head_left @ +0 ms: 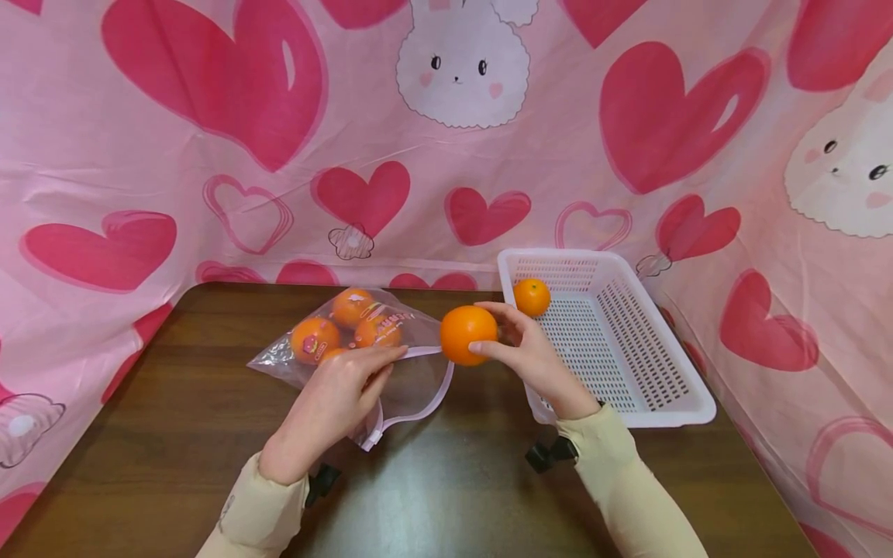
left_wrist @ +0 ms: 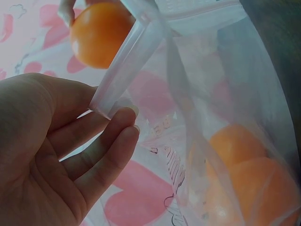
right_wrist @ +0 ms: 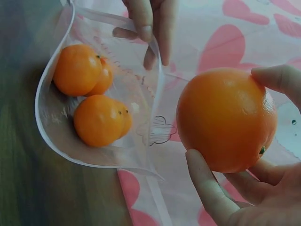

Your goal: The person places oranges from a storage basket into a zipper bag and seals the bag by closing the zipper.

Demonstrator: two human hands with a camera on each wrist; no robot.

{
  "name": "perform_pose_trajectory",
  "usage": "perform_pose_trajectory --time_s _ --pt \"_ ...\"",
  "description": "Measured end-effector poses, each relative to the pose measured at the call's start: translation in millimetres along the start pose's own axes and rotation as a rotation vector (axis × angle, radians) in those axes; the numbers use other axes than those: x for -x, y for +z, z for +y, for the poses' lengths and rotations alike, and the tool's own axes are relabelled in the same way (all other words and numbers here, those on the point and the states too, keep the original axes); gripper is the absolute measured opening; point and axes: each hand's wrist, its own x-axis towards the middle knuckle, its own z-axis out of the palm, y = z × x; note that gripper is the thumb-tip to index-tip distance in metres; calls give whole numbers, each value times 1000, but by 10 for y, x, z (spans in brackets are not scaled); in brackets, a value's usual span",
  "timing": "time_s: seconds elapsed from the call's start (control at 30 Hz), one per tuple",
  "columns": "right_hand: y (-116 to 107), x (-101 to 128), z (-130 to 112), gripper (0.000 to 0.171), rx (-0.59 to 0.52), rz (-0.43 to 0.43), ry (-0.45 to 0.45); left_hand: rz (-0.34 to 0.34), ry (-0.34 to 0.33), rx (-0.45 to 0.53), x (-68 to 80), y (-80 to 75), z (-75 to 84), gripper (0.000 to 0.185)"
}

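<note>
My left hand (head_left: 339, 395) pinches the rim of a clear zip bag (head_left: 418, 387), its mouth spread wide. Several oranges lie inside the bag, as the right wrist view shows from above its opening; one bagged orange (right_wrist: 77, 70) sits beside another (right_wrist: 97, 121). Between the thumb and fingers of my right hand (head_left: 528, 353) is a larger-looking orange (head_left: 469, 335), held just right of the bag's mouth. In the left wrist view, the thumb and fingers (left_wrist: 106, 155) meet at the bag's edge, with the held orange (left_wrist: 101, 35) beyond it.
A white perforated basket (head_left: 687, 380) stands on the right of the brown wooden table (head_left: 174, 434). One orange (head_left: 532, 297) sits in its far left corner. Pink heart-patterned cloth (head_left: 418, 194) rises behind the table and along its sides.
</note>
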Motion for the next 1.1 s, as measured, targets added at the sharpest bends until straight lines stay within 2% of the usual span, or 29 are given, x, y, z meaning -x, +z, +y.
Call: perform_pose_trajectory --time_s 0.2,0.4,0.53,0.77,1.1 --pt "82 30 65 56 -24 -60 0 4 0 -3 -3 4 -1 34" --pt "175 51 105 57 32 -122 -24 -1 -3 9 -1 4 -1 34" --pt "226 64 124 56 45 -131 -46 -5 -6 9 0 0 3 35" --pt "339 122 138 59 9 -170 -36 -8 -20 0 -5 -14 0 37" --pt "477 194 195 60 56 -209 -25 -10 -29 10 -1 -14 2 39"
